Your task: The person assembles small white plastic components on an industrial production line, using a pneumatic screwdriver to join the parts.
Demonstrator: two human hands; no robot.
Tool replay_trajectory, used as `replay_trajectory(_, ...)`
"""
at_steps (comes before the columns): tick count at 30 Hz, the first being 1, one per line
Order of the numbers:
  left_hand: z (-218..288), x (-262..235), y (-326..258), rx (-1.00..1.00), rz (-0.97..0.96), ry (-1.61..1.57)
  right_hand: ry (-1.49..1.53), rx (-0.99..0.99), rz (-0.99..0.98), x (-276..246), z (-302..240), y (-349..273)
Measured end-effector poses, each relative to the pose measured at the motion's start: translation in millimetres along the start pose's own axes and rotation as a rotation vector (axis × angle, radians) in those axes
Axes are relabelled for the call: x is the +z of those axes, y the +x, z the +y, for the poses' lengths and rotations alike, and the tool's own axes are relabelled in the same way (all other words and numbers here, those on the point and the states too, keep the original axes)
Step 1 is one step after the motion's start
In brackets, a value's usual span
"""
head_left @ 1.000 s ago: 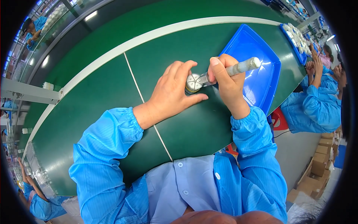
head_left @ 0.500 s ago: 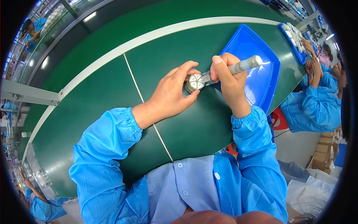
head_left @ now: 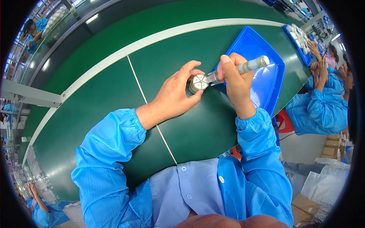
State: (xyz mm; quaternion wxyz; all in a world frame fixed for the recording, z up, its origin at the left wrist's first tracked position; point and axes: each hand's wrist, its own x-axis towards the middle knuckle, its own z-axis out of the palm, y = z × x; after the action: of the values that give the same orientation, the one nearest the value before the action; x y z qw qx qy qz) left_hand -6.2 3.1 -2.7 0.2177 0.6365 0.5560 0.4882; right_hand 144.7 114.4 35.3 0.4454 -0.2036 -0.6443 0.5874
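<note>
My left hand point(head_left: 171, 93) is curled around a small round piece point(head_left: 199, 82) over the green bench. Its pale top is split into wedge-shaped segments, and thumb and fingers press on its sides. In my right hand point(head_left: 238, 85) is a hand tool with a greyish, wrapped-looking handle point(head_left: 254, 65) and a flat metal shaft point(head_left: 213, 78). The handle points up and right, while the metal end meets the right edge of the round piece. Prongs seem to show at that end, too small to make out fully.
A blue tray point(head_left: 262, 49) lies just beyond my right hand. Farther right, another blue tray point(head_left: 292, 37) holds several white parts beside co-workers in blue sleeves point(head_left: 321, 102). A pale rail point(head_left: 167, 33) curves along the bench's far side, and a thin white line point(head_left: 137, 81) crosses the green surface.
The tool and my right hand have shifted slightly, the handle end a little to the right. My left hand keeps its hold on the round piece.
</note>
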Motion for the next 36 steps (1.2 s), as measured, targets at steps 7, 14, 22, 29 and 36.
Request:
replay_trajectory(7, 3.0, 1.0, 2.4, 0.053, 0.044, 0.086, -0.101, -0.01, -0.037, 2.7, 1.3, 0.6)
replay_trajectory(14, -1.6, 0.4, 2.1, -0.028, 0.027, -0.003, 0.042, -0.011, 0.047, -4.0, -2.6, 2.4)
replay_trajectory(22, -4.9, -2.4, 4.4, -0.003, -0.048, -0.053, -0.062, 0.005, -0.027, 0.7, 3.5, 3.9)
replay_trajectory(29, 2.1, -5.0, 5.9, -0.066, -0.021, 0.19, -0.045, -0.001, -0.015, 5.0, 4.0, 0.8)
replay_trajectory(36, -4.0, -7.7, 5.0, -0.074, -0.071, -0.137, 0.047, -0.011, 0.028, -2.2, -2.8, 4.7)
